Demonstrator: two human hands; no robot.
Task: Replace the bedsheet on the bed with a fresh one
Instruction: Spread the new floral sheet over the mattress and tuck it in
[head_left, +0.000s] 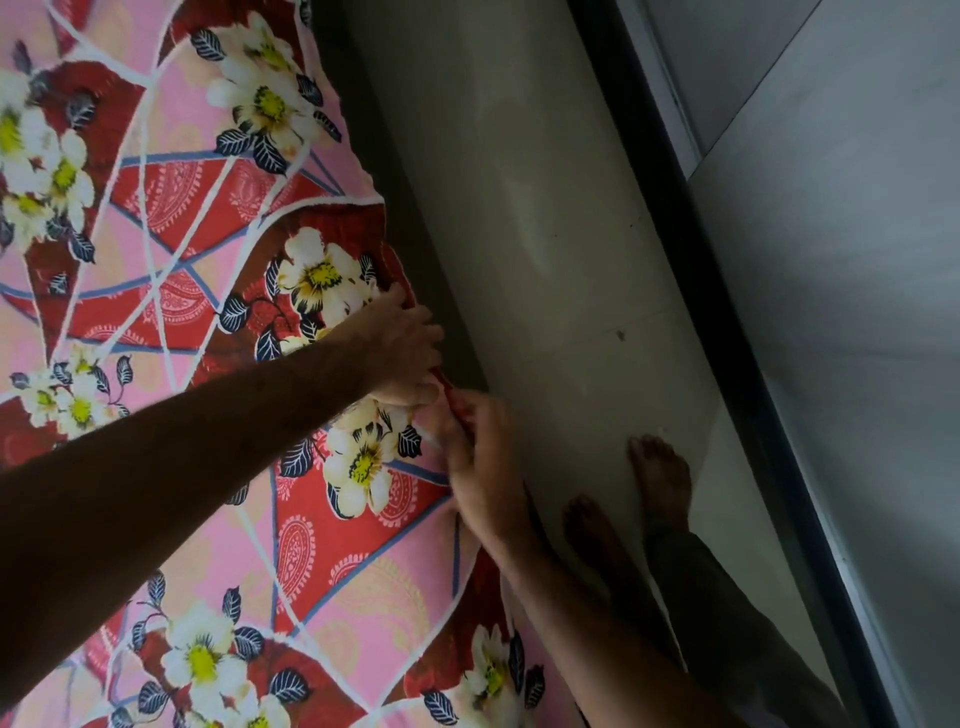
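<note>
Head view: the bedsheet (156, 249), pink and red with white flowers, is spread over the bed and fills the left of the frame. Its edge is pinched at the bedside by the left hand (402, 353) and, just below and touching it, by the right hand (480, 467). Bare feet (660, 483) are seen on the grey floor (545, 208) beside the bed.

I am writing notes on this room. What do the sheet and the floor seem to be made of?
Sheet: probably thin woven cotton, matte, printed with flowers; it creases and drapes softly over the edge. Floor: likely polished tile or stone, grey, smooth; it shows faint sheen and a thin joint line.
</note>
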